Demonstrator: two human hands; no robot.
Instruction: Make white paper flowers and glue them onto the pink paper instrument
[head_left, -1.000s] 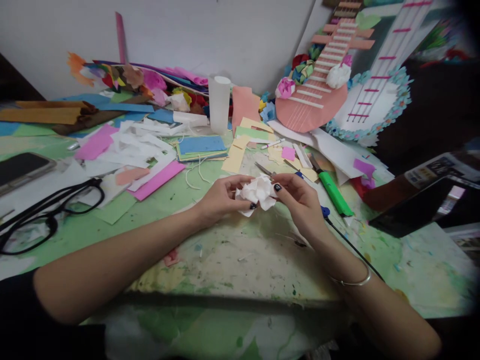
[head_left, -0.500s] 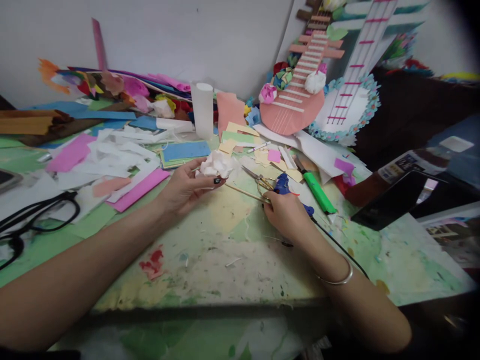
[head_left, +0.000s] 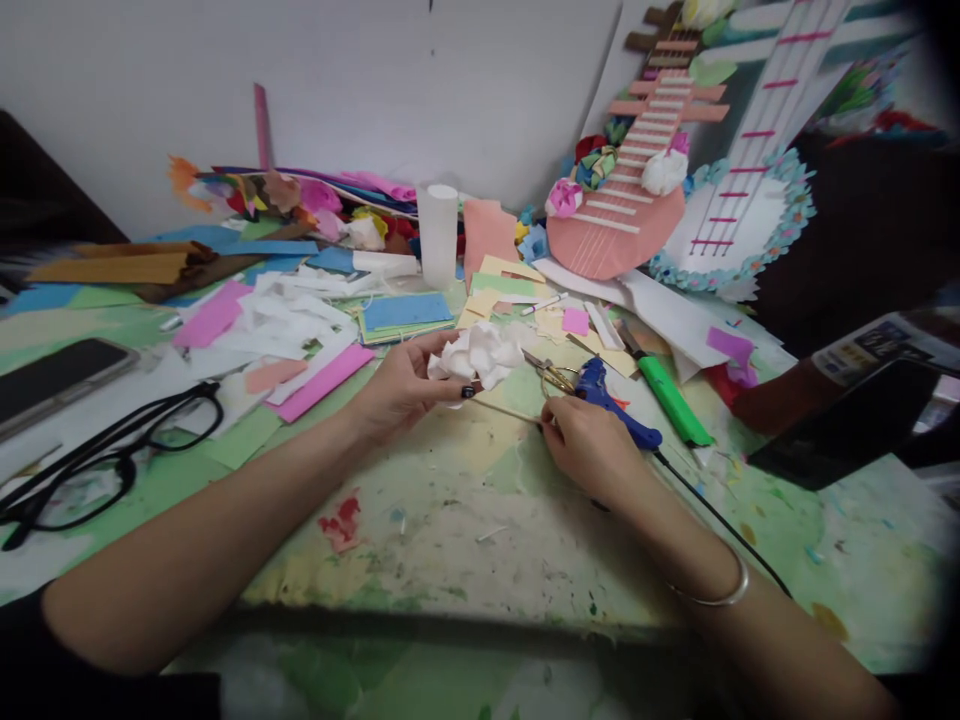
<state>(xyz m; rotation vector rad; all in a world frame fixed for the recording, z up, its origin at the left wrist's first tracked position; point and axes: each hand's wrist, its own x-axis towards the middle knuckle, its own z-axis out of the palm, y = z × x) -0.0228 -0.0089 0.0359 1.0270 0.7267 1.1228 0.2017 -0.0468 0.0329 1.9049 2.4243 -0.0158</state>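
Note:
My left hand [head_left: 409, 385] is closed round the base of a white paper flower [head_left: 484, 355], its thumb pressed against the petals. Between the flower and my right hand [head_left: 592, 440] runs a thin wooden stick [head_left: 506, 409]. My right hand pinches the stick's other end between thumb and fingers. Just beyond the right hand lie a blue glue gun [head_left: 604, 390] with a black cord and scissors [head_left: 553, 376], partly covered by the hand and gun.
A green utility knife [head_left: 667, 395] lies to the right, near a dark phone-like screen [head_left: 840, 425]. On the left are black glasses [head_left: 112, 460], a phone [head_left: 60, 380] and paper scraps [head_left: 300, 310]. A white paper roll [head_left: 438, 240] and paper instruments [head_left: 615, 235] stand behind.
A second ago both hands were on the flower. My right hand has moved away to the right and now grips the stick. The left hand has kept hold of the flower.

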